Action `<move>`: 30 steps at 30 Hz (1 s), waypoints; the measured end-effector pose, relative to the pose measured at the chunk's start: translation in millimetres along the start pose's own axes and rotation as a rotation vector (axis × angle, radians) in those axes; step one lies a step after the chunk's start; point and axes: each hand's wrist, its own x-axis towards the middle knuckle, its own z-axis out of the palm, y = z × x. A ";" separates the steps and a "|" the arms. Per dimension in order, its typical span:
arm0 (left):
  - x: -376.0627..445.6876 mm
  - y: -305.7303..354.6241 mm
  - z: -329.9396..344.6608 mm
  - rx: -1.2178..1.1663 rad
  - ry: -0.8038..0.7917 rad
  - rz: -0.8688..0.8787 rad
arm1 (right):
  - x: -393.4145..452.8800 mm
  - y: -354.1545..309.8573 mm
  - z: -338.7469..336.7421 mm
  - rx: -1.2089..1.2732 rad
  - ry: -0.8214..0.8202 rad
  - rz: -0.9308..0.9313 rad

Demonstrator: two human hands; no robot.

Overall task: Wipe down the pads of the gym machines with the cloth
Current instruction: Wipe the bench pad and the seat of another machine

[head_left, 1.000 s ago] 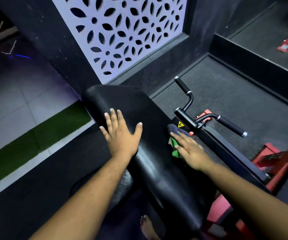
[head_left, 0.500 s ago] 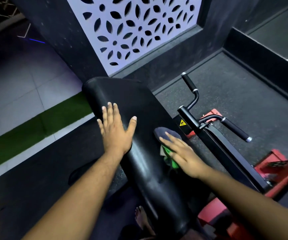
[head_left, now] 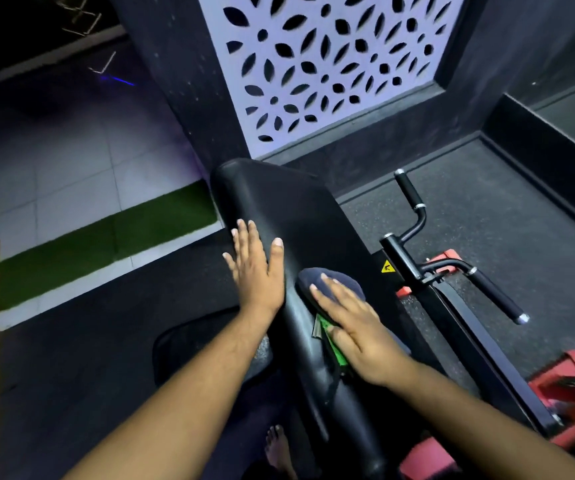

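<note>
Mid-wipe: right hand (head_left: 355, 317) lies flat, fingers straight, pressing the cloth (head_left: 327, 282) onto the black pad (head_left: 299, 209), left hand (head_left: 254, 268) spread flat bracing it; next, probably the unwiped far end

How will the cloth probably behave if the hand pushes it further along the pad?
The cloth looks soft and bunched under the right hand, so it would likely fold rather than stay flat. The pad looks smooth and glossy, so the cloth should probably slide easily. It seems light.
</note>
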 end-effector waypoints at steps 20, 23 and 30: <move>35.3 -18.8 -40.6 -0.361 -0.037 -0.157 | 314.1 -61.7 -3.6 -0.410 -0.080 0.027; 26.2 -21.2 -48.7 -0.375 -0.037 -0.161 | 285.1 -63.7 0.0 -0.449 -0.089 -0.035; -26.0 -24.6 -60.0 -0.355 -0.152 -0.066 | 146.4 -65.6 5.2 -0.441 -0.052 -0.013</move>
